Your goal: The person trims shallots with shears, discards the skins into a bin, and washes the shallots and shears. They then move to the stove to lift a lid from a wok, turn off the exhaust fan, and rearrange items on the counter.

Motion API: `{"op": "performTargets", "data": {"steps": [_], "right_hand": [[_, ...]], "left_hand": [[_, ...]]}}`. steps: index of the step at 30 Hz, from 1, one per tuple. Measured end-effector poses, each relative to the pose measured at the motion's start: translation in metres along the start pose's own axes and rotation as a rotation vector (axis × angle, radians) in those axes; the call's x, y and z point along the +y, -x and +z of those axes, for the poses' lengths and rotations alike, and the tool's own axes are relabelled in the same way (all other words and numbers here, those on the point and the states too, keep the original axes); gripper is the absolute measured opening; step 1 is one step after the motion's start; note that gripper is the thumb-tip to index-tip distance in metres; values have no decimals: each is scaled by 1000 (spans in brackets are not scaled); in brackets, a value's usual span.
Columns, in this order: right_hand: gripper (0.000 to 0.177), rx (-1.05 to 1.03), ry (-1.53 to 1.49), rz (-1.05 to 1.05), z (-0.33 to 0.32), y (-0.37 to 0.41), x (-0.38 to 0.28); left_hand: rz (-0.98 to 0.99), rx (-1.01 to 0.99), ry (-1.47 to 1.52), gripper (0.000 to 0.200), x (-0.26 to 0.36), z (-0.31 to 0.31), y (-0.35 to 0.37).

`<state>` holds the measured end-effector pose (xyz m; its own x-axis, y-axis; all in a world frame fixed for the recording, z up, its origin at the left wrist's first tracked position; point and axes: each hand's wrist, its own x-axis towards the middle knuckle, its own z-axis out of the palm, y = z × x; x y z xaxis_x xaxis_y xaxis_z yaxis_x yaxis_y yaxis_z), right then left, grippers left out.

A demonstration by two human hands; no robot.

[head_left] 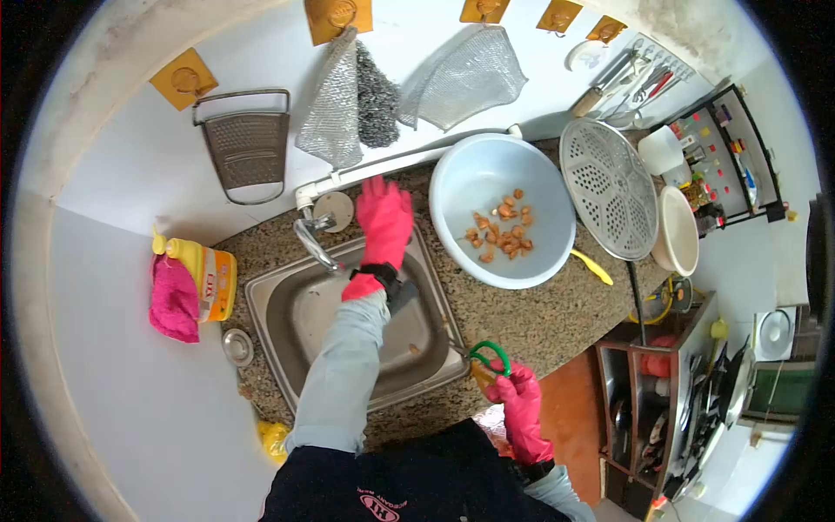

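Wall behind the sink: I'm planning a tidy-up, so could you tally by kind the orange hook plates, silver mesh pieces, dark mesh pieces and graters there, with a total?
Orange hook plates: 5
Silver mesh pieces: 2
Dark mesh piece: 1
Grater: 1
Total: 9

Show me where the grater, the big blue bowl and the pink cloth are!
Grater (247,150): head view, middle of its metal plate.
Big blue bowl (461,196): head view, bare inside wall.
Pink cloth (174,300): head view, middle of the cloth.
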<state>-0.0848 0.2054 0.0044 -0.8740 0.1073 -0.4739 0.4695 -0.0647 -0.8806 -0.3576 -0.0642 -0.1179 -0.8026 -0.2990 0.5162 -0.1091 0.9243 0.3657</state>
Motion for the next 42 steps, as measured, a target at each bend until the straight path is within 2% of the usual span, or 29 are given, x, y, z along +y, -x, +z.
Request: {"op": "performTargets", "data": {"steps": [2, 5, 7, 9, 11, 13, 15, 16, 18, 21, 25, 27, 28, 30, 31, 33, 35, 37, 39, 41, 42], "right_hand": [[22, 35, -6, 81, -3, 7, -11], [24, 47, -17, 40, -17, 9, -5], [22, 62, 0, 105, -24, 7, -8], [21, 80, -20, 73, -31, 0, -7], [21, 76, -45, 47, -35, -6, -8], [21, 59, -26, -4, -39, -9, -11], [22, 67, -40, -4, -42, -14, -9], [22, 76, -46, -10, -41, -16, -11], [21, 64, -51, -24, -42, -20, -10], [21, 60, -34, -32, -41, -21, -13], [24, 56, -21, -67, -42, -14, -16], [25, 61, -35, -81, -42, -8, -20], [25, 75, -50, -88, -43, -5, -20], [25, 99, -54, -100, -47, 2, -19], [25, 118, -52, -104, -49, 4, -18], [24, 123, -68, -100, -59, 4, -6], [24, 121, -77, -104, -63, 5, 0], [25, 155, -111, -100, -63, 7, 0], [25, 177, -131, -112, -63, 11, 0], [25, 198, -150, -134, -66, 12, -1], [25, 198, -165, -147, -68, 14, 1]], "left_hand": [[-17, -78, 28, 27, -17, 14, -4], [42, -22, -68, 28, -23, 26, 2], [102, -21, -20, 27, -27, 21, 9], [120, -45, 57, 28, -21, 8, 30], [116, -311, 296, 26, -15, -31, 68], [110, -682, 299, 25, -9, -87, 123], [92, -828, 209, 27, -6, -104, 164], [92, -832, 202, 27, -4, -105, 176], [31, -607, 538, 27, 8, -103, 195], [-24, -545, 607, 30, 49, -101, 182], [-79, -625, 595, 26, 52, -78, 202], [170, -1170, 347, 24, 38, -77, 216], [179, -1166, 343, 24, 33, -86, 219], [151, -1399, -40, 23, 18, -101, 220], [165, -1399, -46, 23, 8, -100, 216], [250, -813, 76, 24, -7, -98, 208], [341, -447, 263, 30, 30, -103, 154], [407, -434, 357, 33, 70, -91, 121], [476, -417, 469, 37, 89, -79, 119], [450, -502, 191, 39, 91, -49, 133], [436, -564, 175, 41, 81, -39, 138]]}}
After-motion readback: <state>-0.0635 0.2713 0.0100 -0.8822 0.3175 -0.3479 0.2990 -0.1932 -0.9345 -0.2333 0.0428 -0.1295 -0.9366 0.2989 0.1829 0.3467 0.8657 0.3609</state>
